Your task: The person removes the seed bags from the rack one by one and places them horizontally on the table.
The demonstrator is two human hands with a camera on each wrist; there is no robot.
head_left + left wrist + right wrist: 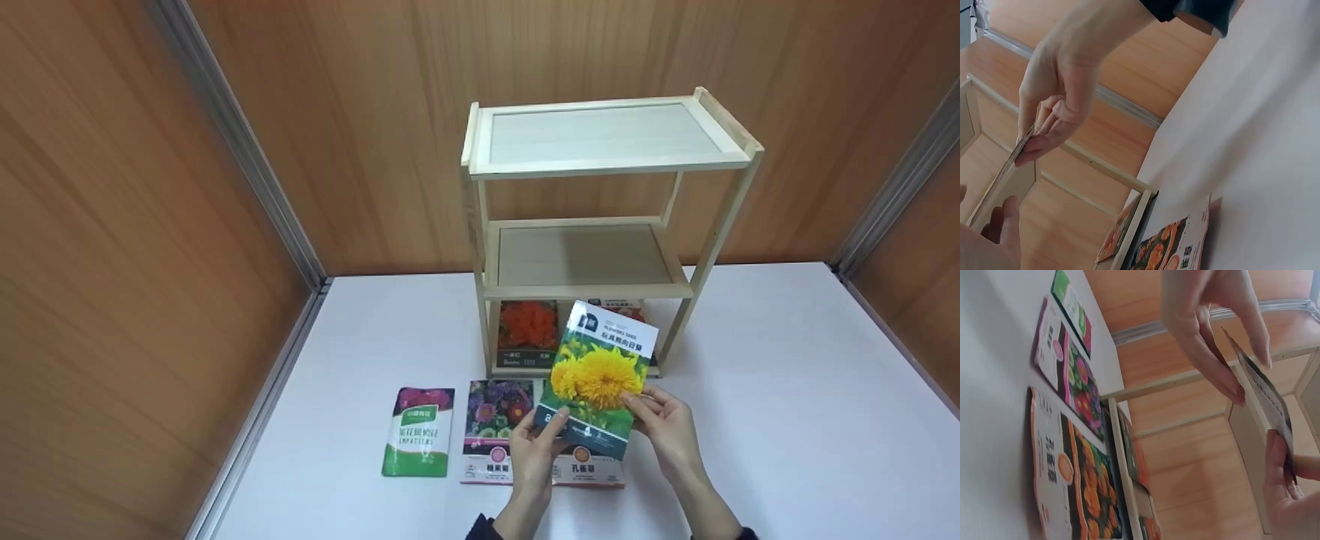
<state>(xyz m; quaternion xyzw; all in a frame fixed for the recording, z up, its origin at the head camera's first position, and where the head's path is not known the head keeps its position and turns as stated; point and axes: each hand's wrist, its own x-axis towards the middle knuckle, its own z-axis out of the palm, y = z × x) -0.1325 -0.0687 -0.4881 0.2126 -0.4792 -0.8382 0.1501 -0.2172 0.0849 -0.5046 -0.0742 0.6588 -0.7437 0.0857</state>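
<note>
Both hands hold a seed packet (596, 382) with yellow flowers, tilted in front of the wooden shelf rack (585, 291). At its lower left corner, my left hand (534, 454) pinches it with the thumb over the front. My right hand (670, 433) pinches the right edge the same way. Seen edge-on in the right wrist view, the packet (1266, 396) spans between the two hands. Under it on the table lie a purple-flower seed packet (491, 439) and an orange-flower seed packet (589, 471), partly hidden by the held packet and the left hand.
A green and white seed packet (418, 435) lies to the left on the white table (337, 360). On the rack's bottom level are a red-flower packet (528, 330) and another packet (626, 305), mostly covered. Wooden panels (375, 112) stand behind and at the sides.
</note>
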